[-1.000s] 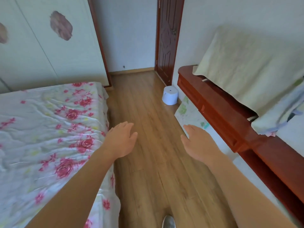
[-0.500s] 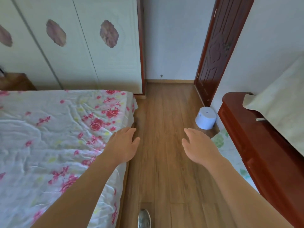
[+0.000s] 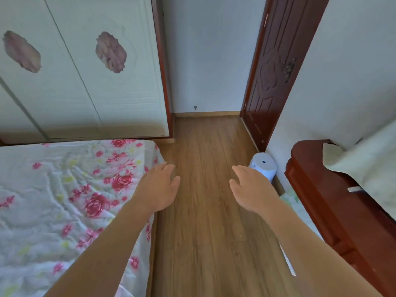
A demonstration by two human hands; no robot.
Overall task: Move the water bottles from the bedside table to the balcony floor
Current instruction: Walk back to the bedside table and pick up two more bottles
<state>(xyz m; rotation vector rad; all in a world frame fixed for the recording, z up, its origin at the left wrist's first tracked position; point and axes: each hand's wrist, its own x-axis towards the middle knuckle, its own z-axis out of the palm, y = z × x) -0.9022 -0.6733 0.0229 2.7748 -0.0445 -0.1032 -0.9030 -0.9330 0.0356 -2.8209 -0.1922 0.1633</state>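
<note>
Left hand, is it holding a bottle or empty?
Empty: the left hand hangs open over the bed edge, fingers relaxed, nothing in them.

Soft, even daylight; shadows were weak on the wooden floor [image 3: 205, 146]. Wide-angle distortion slanted the wardrobe [image 3: 85, 93] edges at 10 o'clock. Focus was slightly soft throughout.

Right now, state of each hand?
Left hand: open, fingers relaxed, holding nothing.
Right hand: open, fingers relaxed, holding nothing.
</note>
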